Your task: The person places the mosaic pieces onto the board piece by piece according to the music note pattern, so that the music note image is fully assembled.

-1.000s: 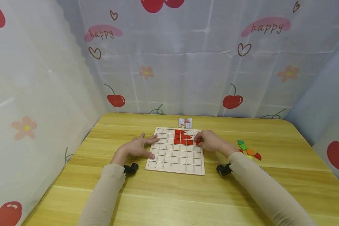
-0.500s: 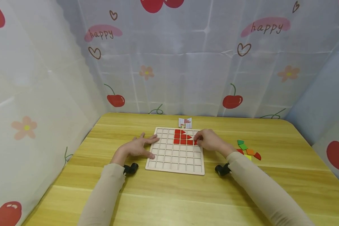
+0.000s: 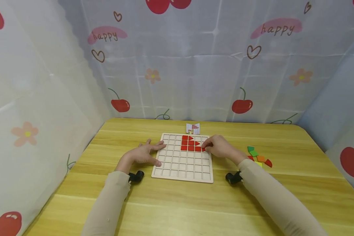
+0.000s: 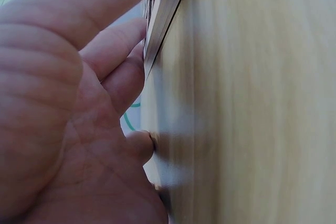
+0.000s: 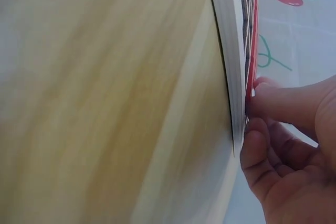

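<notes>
Two beige sleeves reach in from the near edge of the view over a wood-grained table, with a black device at the left wrist and another black fitting at the right. Between the forearms lies a pale gridded board, flat on the tabletop. The left hand is spread wide at the board's left side, thumb and fingertips resting on its edge, gripping nothing. Off to the right, partly behind the right sleeve, is a loose cluster of coloured pieces: a yellow piece, a red rounded piece, an orange square and two green pieces. The right hand is bent over the board's right edge, its thumb and fingers drawn together to pinch a small red piece, which they mostly hide, at the end of the third row. Left of it, red tiles fill cells in three rows, the upper two each ending in a pointed tile. Just beyond the board's far edge is a small printed card, and behind the table hangs a pale curtain patterned with cherries, flowers, hearts and the word "happy".
</notes>
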Motion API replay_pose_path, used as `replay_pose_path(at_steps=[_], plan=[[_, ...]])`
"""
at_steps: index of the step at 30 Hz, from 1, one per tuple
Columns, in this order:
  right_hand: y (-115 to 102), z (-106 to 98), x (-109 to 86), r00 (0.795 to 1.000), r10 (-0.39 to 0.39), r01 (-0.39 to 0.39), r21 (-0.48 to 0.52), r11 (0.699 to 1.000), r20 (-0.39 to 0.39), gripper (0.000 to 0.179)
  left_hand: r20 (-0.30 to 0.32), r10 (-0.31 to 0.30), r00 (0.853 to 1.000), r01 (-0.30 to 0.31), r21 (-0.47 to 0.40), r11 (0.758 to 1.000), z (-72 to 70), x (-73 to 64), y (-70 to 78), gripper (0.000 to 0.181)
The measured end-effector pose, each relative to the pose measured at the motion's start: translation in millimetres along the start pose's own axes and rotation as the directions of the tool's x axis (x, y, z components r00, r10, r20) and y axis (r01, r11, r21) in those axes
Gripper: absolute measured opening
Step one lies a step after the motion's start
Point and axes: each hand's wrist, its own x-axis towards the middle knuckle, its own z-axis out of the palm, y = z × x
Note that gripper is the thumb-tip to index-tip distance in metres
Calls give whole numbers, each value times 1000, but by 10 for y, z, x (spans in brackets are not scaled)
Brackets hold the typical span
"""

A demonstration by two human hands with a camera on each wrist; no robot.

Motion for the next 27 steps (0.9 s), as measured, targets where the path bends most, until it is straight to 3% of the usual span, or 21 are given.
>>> replay_pose_path(at_steps=[10,27], plan=[[97,-112,-249,997,-46,46,6,999,-58,15,-5,8,1000,-8,3,1000,7,11,-37,92],[509,-520,-935,993,-72,73,14,997,-90,17,-4,7,1000,-7,16,1000,9,10,-31,92]])
